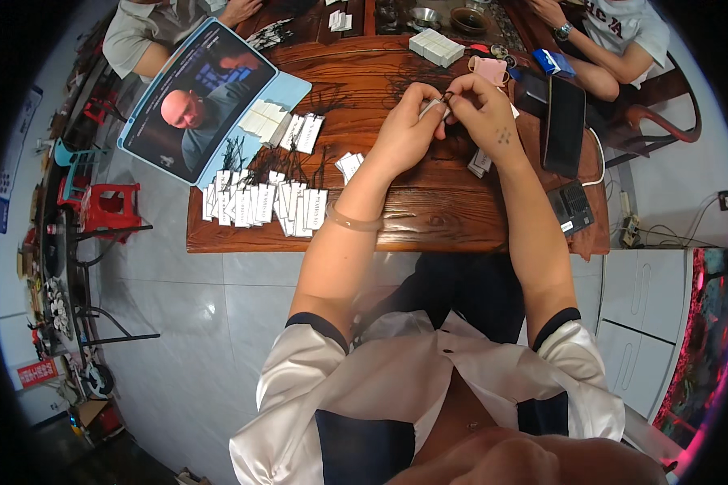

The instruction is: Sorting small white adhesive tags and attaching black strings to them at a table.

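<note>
Over the middle of the wooden table (412, 214), my left hand (406, 125) pinches a small white hang tag (431, 108). Close beside it, my right hand (484, 113) has its thumb and fingertips closed on a thin black string (451, 99) at the tag; how the two are joined is too small to tell. Strung white tags (259, 202) lie in an overlapping pile at the near left. A few more tags (349, 165) sit next to my left forearm, and others (479, 164) lie by my right wrist.
A tablet (210, 105) in a light blue case leans at left, with tag stacks (265, 121) before it. Bundled tags (437, 47) and a pink mug (485, 69) stand farther back. At right are a dark upright screen (564, 125) and a white cable (600, 158). Two people sit across.
</note>
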### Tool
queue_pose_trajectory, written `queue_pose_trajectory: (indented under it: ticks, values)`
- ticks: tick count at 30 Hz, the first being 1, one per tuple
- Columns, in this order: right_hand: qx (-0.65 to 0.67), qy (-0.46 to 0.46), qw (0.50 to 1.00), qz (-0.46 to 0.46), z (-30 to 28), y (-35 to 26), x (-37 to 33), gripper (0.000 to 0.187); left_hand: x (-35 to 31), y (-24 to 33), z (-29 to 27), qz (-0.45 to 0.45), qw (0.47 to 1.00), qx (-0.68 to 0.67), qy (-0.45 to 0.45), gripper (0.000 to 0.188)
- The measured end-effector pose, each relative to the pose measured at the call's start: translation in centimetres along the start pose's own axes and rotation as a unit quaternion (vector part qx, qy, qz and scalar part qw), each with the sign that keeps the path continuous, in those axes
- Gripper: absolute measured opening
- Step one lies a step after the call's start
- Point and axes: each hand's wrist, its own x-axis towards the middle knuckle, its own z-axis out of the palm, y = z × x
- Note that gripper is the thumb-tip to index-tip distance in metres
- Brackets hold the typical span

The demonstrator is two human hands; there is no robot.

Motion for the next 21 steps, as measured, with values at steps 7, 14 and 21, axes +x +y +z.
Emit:
queue_pose_trajectory:
  ticks: [7,14,21]
  values:
    - [0.339,0.044,0.934,0.099,0.0,0.4,0.5,0.011,-0.1,-0.2,-0.2,0.008,1.000,-0.003,-0.003,0.013]
    - [0.311,0.012,0.939,0.150,-0.4,0.0,0.5,0.021,0.0,-0.4,-0.3,-0.002,1.000,-0.017,0.006,0.013]
    - [0.298,0.132,0.945,0.030,-1.8,0.9,1.2,0.023,-0.1,-0.5,0.1,0.029,0.999,0.043,0.015,0.020]
